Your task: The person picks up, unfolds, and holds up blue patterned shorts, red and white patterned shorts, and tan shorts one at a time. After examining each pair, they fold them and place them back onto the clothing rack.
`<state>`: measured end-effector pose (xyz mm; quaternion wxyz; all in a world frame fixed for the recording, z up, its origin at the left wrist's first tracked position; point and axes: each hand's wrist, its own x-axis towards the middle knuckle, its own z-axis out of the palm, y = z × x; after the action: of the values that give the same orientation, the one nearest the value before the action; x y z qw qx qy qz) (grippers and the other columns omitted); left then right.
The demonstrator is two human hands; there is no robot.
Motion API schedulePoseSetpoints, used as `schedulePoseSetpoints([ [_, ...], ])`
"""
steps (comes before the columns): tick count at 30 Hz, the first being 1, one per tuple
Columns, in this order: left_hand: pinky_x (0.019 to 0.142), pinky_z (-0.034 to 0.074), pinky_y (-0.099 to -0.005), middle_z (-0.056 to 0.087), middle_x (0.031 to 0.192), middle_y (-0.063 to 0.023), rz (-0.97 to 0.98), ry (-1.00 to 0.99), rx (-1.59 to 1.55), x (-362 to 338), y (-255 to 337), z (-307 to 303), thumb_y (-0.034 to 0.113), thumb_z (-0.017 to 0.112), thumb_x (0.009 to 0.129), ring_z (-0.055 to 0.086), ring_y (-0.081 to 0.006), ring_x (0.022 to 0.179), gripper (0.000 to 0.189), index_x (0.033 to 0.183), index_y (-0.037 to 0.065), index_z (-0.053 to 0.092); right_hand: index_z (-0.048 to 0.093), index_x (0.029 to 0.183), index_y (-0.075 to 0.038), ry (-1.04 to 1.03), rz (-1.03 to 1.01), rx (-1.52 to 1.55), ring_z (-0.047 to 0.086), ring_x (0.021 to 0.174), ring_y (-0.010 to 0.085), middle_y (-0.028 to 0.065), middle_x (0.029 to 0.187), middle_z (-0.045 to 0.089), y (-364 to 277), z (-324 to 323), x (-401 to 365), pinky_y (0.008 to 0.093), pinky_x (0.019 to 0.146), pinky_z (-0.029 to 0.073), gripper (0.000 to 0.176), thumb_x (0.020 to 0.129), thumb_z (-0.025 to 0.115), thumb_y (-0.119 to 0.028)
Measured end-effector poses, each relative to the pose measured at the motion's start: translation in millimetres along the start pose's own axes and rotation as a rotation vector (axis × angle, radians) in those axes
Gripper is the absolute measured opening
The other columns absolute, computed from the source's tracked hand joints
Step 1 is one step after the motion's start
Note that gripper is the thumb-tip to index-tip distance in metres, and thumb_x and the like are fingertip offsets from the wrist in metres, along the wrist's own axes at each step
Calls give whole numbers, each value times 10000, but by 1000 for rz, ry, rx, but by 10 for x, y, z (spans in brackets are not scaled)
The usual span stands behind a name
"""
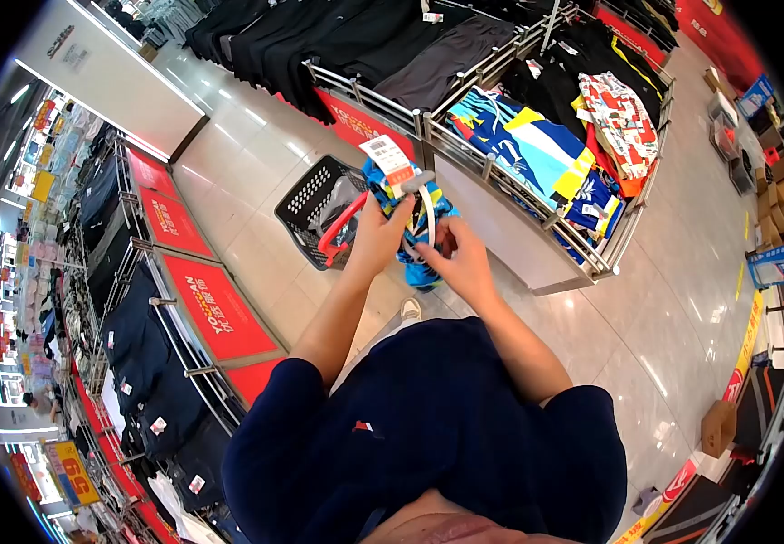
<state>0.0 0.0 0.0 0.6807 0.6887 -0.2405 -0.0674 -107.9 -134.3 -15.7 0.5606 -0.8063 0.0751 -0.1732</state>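
Left hand (376, 238) and right hand (463, 265), fingers closed on the blue-and-yellow patterned fabric garment (419, 270) and its white plastic hanger (429, 227), hold it above the black plastic basket (306, 195), and a loose pinch could, I reckon, drop it onto the glossy tiled floor (247, 154).

Bright blue patterned garment (418, 238), yellow and dark patches, bunched up and hanging down from white plastic hanger (429, 220). White price tag (388, 160) with red print, tilted, sticking up at top. Held in mid-air, gripped by left hand (376, 238) and right hand (464, 263), one on either side
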Motion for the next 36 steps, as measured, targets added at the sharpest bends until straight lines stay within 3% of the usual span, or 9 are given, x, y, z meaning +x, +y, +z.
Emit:
schedulePoseSetpoints([
  [2, 661, 604, -322, 663, 1087, -57, -397, 139, -300, 64, -17, -48, 147, 619, 947, 691, -155, 894, 302, 1229, 67, 547, 637, 990, -63, 56, 19, 200, 505, 621, 80, 11, 754, 558, -1, 27, 127, 236, 557, 411, 238, 789, 764, -77],
  [3, 635, 608, -327, 670, 1056, -53, -371, 125, -477, -66, 18, 119, 154, 616, 949, 698, -158, 855, 270, 1200, 73, 559, 637, 990, -63, 41, 28, 172, 505, 621, 80, 11, 754, 558, 115, -140, 0, 236, 557, 411, 238, 789, 764, -77],
  [13, 695, 620, -351, 684, 1048, -64, -390, 214, -642, -3, 42, 9, 184, 610, 959, 702, -192, 899, 289, 1214, 62, 555, 590, 912, -46, 153, -128, 431, 562, 828, 160, 51, 869, 596, 183, -135, -46, 275, 715, 456, 140, 828, 624, 61],
  [15, 713, 617, -352, 679, 1030, -60, -354, 243, -748, 85, 37, -36, 187, 599, 970, 697, -181, 891, 278, 1219, 80, 541, 587, 919, -72, -70, -614, 77, 569, 913, 258, 74, 914, 609, 15, -262, -130, 349, 810, 459, 180, 799, 638, 53],
  [18, 708, 614, -343, 675, 1026, -61, -388, 232, -776, 135, 36, -52, 233, 599, 979, 695, -181, 878, 282, 1211, 82, 541, 607, 912, -75, -271, -643, -121, 568, 961, 301, 76, 928, 625, 144, -280, -238, 407, 844, 452, 165, 776, 679, -15],
  [21, 726, 617, -342, 669, 1038, -63, -420, 220, -752, 142, -34, -61, 283, 579, 994, 692, -184, 893, 304, 1213, 77, 535, 633, 918, -65, -350, -576, -268, 590, 916, 286, 78, 899, 636, 361, -293, -388, 397, 796, 470, 95, 826, 655, -51],
  [23, 758, 620, -345, 669, 1038, -62, -414, 163, -769, 131, -50, -40, 313, 579, 994, 691, -192, 915, 335, 1225, 76, 526, 637, 915, -47, -103, -245, -90, 601, 801, 290, 96, 861, 631, 613, -205, -462, 374, 713, 489, 49, 869, 627, -63],
  [27, 763, 616, -338, 649, 1102, -78, -384, 128, -747, 42, 34, 233, 373, 527, 1011, 680, -189, 948, 445, 1327, 60, 498, 576, 1071, -34, 42, 91, 39, 612, 717, 215, 68, 841, 614, 576, -169, -249, 336, 638, 484, 248, 896, 672, -181],
  [36, 874, 589, -358, 565, 1292, -91, -422, -53, -702, -37, -23, 282, 471, 426, 1019, 621, -207, 1113, 559, 1410, 72, 408, 527, 1153, -19, 187, -13, 69, 577, 844, 225, 129, 987, 572, 804, -25, -21, 335, 717, 481, 284, 926, 635, -152],
])
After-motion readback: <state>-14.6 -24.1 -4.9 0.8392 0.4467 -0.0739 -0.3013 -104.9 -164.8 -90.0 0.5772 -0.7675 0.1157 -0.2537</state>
